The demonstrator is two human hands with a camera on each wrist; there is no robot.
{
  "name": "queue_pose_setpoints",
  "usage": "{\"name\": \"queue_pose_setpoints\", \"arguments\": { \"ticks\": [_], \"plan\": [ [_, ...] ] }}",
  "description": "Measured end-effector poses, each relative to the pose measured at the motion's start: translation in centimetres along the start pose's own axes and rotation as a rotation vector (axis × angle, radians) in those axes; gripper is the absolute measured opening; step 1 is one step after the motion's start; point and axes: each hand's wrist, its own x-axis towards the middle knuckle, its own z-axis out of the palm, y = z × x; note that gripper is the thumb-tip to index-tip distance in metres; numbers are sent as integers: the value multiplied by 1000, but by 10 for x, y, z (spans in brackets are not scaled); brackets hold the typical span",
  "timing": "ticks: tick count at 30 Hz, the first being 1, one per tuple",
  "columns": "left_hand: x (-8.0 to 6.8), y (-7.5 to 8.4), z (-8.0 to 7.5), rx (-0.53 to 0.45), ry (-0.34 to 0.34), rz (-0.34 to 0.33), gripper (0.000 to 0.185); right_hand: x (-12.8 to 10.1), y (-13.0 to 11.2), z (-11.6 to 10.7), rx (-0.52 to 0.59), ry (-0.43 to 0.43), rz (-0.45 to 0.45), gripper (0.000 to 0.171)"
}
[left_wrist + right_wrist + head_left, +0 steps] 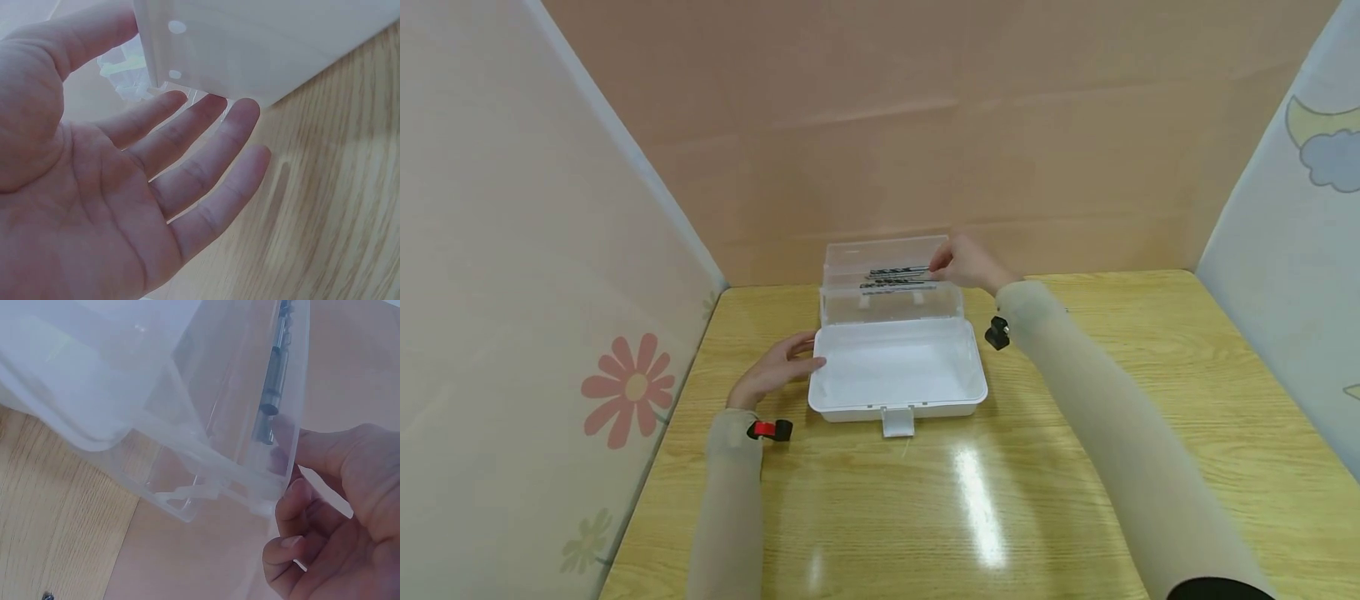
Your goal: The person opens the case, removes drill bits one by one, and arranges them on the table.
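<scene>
While both sleeved arms reach forward, the wooden bench (1075, 467) carries a white plastic box (898, 375) near its far edge, left of centre, base open and latch tab facing the near edge. Its clear lid (891, 279) stands raised at the back. The left hand (775, 368) lies flat on the bench with straight, spread fingers (206, 156) against the box's left wall. The right hand (970, 262) pinches the lid's right end, fingers curled at its rim. Two dark drill bits (897, 272) lie lengthwise in the lid, just beside those fingertips (294, 487).
</scene>
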Motion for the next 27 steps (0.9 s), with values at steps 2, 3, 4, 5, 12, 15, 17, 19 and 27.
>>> {"name": "queue_pose_setpoints", "arguments": {
  "ticks": [2, 3, 4, 5, 12, 15, 17, 19, 27],
  "plan": [
    [1, -1, 0, -2, 0, -2, 80, 0, 1, 1, -6, -6, 11, 20],
    [1, -1, 1, -3, -1, -4, 80, 0, 1, 2, -7, -10, 18, 20],
    [0, -1, 1, -4, -1, -5, 80, 0, 1, 2, -6, -14, 29, 20],
    [0, 0, 0, -5, -1, -8, 80, 0, 1, 3, -4, -17, 38, 20],
    [-1, 0, -1, 3, 1, -3, 79, 3, 5, 8, 12, -16, 72, 18],
    [-1, -1, -2, 1, 0, 2, 79, 4, 6, 10, 6, -10, 68, 18],
    [-1, -2, -2, -1, -2, 3, 79, 4, 6, 11, 2, -7, 67, 18],
    [-1, -3, -3, -2, 0, 3, 79, 4, 6, 11, 3, -5, 69, 18],
    [0, -4, -4, -10, 0, 5, 78, 6, 6, 13, 10, 3, 73, 18]
  ]
}}
